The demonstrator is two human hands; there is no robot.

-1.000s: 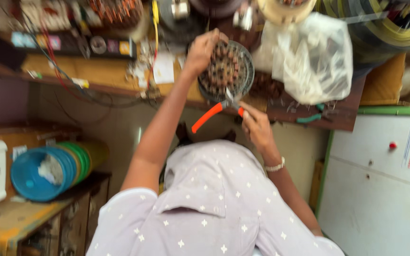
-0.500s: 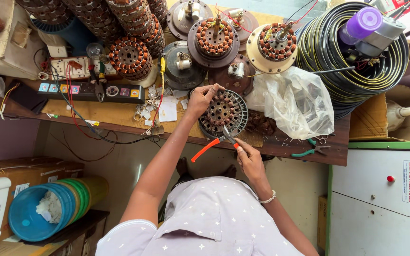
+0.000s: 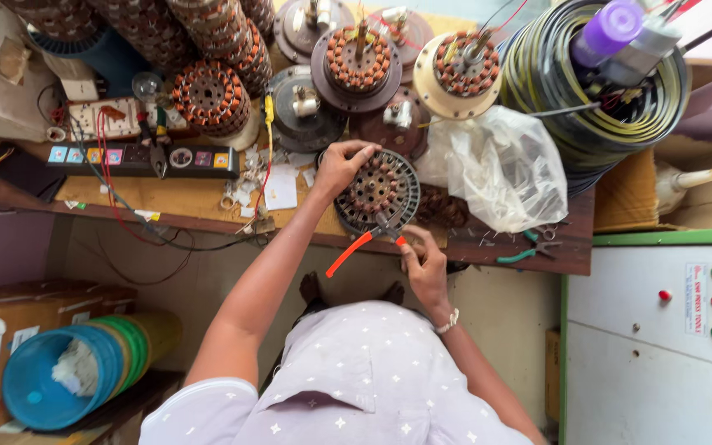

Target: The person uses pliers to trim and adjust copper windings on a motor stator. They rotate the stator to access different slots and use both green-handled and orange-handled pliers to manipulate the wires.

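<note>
Stator: a round wound stator (image 3: 377,191) is stood at the front edge of the bench (image 3: 199,202), near its middle — beside a plastic bag (image 3: 500,165).
Left hand: the left hand (image 3: 341,167) is closed over the stator's upper left rim.
Right hand: the right hand (image 3: 423,265) is wrapped around orange-handled pliers (image 3: 362,245), whose nose is set against the stator's lower rim.
Behind: more stators and a wire coil (image 3: 603,91) are crowded along the back edge.
Right corner: green pliers (image 3: 529,250) are laid there.
</note>
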